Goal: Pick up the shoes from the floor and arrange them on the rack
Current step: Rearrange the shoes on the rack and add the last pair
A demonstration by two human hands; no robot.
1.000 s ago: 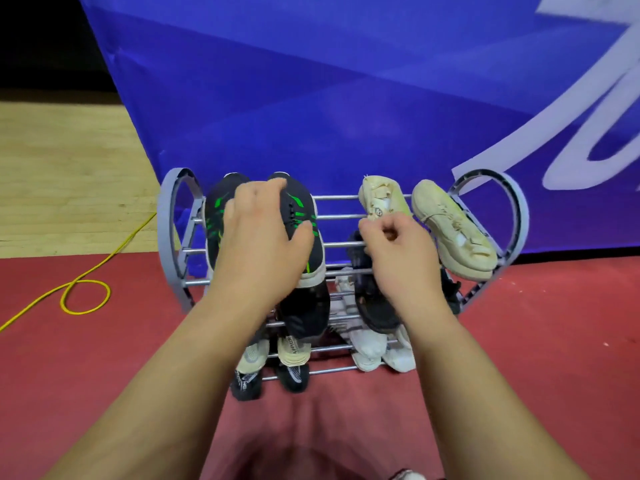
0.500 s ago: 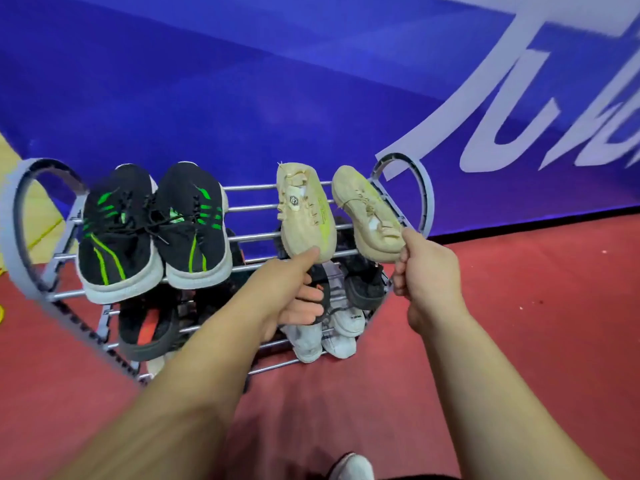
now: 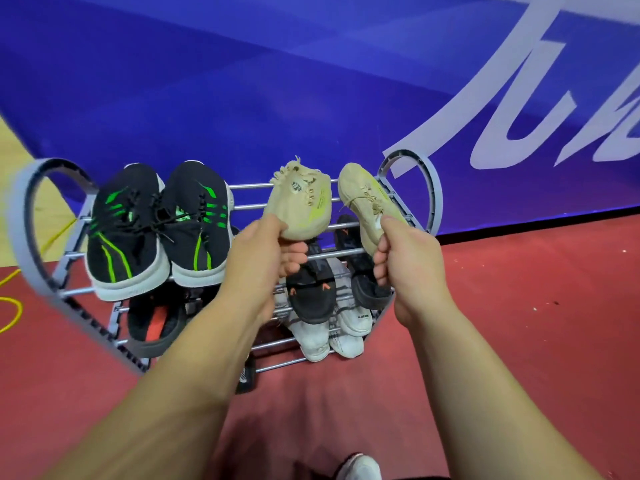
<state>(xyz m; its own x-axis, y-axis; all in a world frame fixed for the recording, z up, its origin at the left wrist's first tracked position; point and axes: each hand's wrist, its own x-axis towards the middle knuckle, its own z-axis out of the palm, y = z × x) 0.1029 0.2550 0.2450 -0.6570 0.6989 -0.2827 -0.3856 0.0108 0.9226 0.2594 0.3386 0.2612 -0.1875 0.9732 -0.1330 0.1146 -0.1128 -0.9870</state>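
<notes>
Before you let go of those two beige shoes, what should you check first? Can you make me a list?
1. Left hand grips the near end of the left beige shoe: ok.
2. Right hand grips the near end of the right beige shoe: ok.
3. Both beige shoes are over the top tier of the rack: ok.
4. Beige shoes lie flat on the bars: cannot tell; the left one looks crumpled.
5. There is a gap between the beige shoes and the black-and-green shoes: ok.
</notes>
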